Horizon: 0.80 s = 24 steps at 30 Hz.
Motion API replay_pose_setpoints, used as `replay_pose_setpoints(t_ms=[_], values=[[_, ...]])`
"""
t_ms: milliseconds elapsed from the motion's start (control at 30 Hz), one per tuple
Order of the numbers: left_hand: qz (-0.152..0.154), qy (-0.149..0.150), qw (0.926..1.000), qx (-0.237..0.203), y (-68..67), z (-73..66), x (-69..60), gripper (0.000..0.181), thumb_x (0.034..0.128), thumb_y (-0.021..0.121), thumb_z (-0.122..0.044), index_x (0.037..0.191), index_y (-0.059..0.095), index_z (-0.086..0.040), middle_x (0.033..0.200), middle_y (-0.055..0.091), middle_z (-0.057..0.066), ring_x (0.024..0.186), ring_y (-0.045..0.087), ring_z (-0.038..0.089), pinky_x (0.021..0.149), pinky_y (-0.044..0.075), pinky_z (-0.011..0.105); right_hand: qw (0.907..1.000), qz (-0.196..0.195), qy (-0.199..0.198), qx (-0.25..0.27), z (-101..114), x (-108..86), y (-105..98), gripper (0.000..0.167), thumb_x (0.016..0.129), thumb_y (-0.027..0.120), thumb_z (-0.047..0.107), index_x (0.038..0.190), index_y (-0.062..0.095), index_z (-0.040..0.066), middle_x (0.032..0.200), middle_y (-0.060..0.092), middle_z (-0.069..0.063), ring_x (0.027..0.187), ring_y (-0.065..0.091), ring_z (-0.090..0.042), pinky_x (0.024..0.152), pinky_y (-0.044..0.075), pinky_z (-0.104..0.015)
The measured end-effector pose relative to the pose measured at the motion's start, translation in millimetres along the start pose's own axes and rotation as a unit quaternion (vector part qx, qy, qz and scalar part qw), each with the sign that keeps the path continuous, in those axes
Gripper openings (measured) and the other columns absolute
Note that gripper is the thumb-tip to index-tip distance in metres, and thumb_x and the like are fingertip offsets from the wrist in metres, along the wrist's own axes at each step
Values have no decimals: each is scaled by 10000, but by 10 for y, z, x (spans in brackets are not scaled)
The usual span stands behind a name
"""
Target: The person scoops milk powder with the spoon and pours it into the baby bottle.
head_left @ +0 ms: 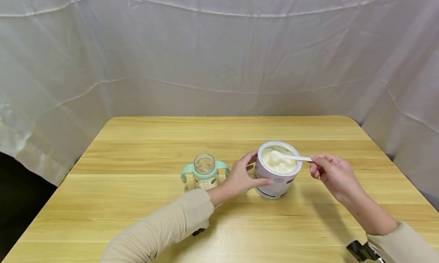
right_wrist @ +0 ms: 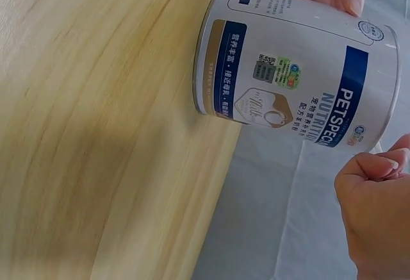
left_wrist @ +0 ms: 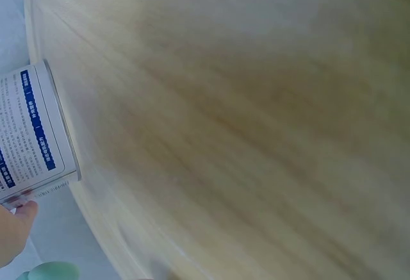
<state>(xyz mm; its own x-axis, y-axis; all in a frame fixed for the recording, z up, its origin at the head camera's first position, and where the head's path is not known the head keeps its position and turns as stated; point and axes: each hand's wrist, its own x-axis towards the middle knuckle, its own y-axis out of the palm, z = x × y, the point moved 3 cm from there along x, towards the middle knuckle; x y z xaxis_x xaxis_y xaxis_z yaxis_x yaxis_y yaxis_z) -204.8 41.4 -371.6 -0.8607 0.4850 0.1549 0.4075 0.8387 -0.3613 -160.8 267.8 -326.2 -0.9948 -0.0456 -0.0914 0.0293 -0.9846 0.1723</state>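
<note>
A white milk powder can (head_left: 272,185) with blue labels stands on the table, its top uncovered and pale powder (head_left: 282,165) inside. My left hand (head_left: 241,176) grips the can's left side, thumb across the front and fingers behind. With thumb and fingers my right hand (head_left: 334,173) pinches the handle of a white scoop (head_left: 298,158). The scoop's bowl lies in the can's mouth at the powder and looks heaped with it. In the right wrist view the can (right_wrist: 288,68) shows its printed front beside my right hand (right_wrist: 378,203).
A clear baby bottle (head_left: 205,173) with mint green handles, its top uncovered, stands just left of the can, partly behind my left wrist. The wooden table (head_left: 137,152) ends at a pale curtain (head_left: 219,57) at the back.
</note>
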Motion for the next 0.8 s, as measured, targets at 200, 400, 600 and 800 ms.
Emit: replay_pose_setpoints(t_ms=[200,400,600,800], values=[[26,-56,10000,73,-10,-15,-2,869,698,817,-260,1418,348,-130,1358,496,37,1246,477,171,1063,402,285,9985,277,168,450,-4,10,-12,231,954,503,113,788,659,70,637,628,34,558,519,-56,515,436,-183],[72,-78,9997,221,-17,-34,-2,881,699,815,-270,1424,338,-121,1373,487,43,1256,470,174,1069,396,294,9971,388,253,608,17,2,-23,292,975,447,91,789,671,67,636,632,35,552,516,-53,515,429,-179],[75,-138,9993,354,-54,-55,-24,894,694,816,-302,1427,331,-136,1413,450,34,1287,441,178,1078,388,298,9956,468,265,766,43,1,-8,334,982,421,74,784,690,61,632,636,29,551,522,-54,520,443,-177],[24,-84,9993,373,-112,-102,-55,884,712,805,-290,1428,324,-97,1448,408,53,1309,421,205,1088,380,300,9946,475,280,881,79,-7,-12,323,974,441,78,782,699,50,634,642,20,554,533,-58,526,463,-180]])
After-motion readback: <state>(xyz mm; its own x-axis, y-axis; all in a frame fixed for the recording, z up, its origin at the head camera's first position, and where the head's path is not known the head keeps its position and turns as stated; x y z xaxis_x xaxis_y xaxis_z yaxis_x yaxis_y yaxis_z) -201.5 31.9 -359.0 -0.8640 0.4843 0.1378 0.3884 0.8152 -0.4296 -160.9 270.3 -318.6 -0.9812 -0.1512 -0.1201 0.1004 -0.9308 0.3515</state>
